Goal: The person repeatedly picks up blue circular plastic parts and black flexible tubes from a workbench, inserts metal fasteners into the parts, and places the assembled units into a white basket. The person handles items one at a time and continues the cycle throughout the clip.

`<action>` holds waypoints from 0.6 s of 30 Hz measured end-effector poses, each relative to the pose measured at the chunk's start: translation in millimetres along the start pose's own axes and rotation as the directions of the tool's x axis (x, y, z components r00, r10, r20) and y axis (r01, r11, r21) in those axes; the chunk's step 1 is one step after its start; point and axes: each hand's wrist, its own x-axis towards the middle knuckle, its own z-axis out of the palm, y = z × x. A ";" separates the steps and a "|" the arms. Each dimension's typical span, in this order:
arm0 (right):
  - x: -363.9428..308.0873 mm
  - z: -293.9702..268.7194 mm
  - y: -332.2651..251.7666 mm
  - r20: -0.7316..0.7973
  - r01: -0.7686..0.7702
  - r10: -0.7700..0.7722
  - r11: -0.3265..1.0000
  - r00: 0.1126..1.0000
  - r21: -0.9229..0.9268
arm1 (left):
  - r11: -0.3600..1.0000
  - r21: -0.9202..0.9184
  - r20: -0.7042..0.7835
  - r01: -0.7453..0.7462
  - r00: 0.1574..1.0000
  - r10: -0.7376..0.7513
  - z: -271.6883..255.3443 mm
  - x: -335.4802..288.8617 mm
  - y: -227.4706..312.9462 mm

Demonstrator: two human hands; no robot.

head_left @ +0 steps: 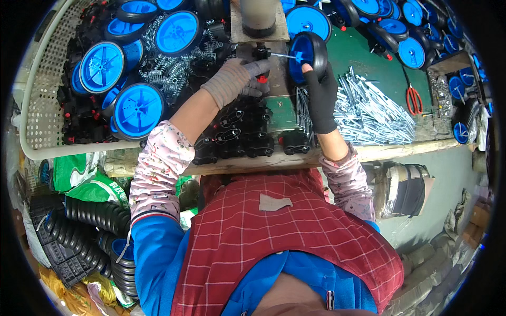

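Head cam, R hand (320,97) holding blue wheel (308,51)

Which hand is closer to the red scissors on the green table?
The right hand, in a black glove, is nearer. It holds a blue wheel just left of the scissors. The left hand is farther left, at the black bracket.

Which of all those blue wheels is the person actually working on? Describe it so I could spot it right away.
Start at the grey press column at the top middle of the bench. Just to its right, the right hand in a black fingerless glove holds one blue wheel with a black tyre on edge. Unlike the wheels heaped in the basket, it has a thin metal axle running leftward to a small black bracket.
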 end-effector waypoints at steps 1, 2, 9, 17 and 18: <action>-2.6 5.1 -3.9 0.007 0.006 -0.006 1.000 1.000 0.001 | 1.000 0.004 -0.001 0.001 1.000 -0.001 -0.4 0.6 -1.7; -5.5 10.5 -8.1 0.010 0.019 -0.019 1.000 1.000 0.000 | 1.000 -0.001 -0.001 -0.019 1.000 0.019 -0.7 1.4 -2.2; -8.8 40.7 -22.2 0.113 0.287 -0.274 0.951 0.955 -0.115 | 0.971 0.223 0.070 -0.091 0.995 0.077 -12.1 -11.1 5.0; 91.2 -37.4 -7.3 0.428 0.264 0.017 0.764 0.904 -0.588 | -0.243 0.897 -0.148 0.368 0.771 0.619 -103.6 -15.0 30.2; 117.6 -55.7 -12.7 0.469 0.180 0.142 0.797 0.872 -0.576 | -0.320 0.848 -0.132 0.424 0.752 0.646 -112.3 -12.2 29.0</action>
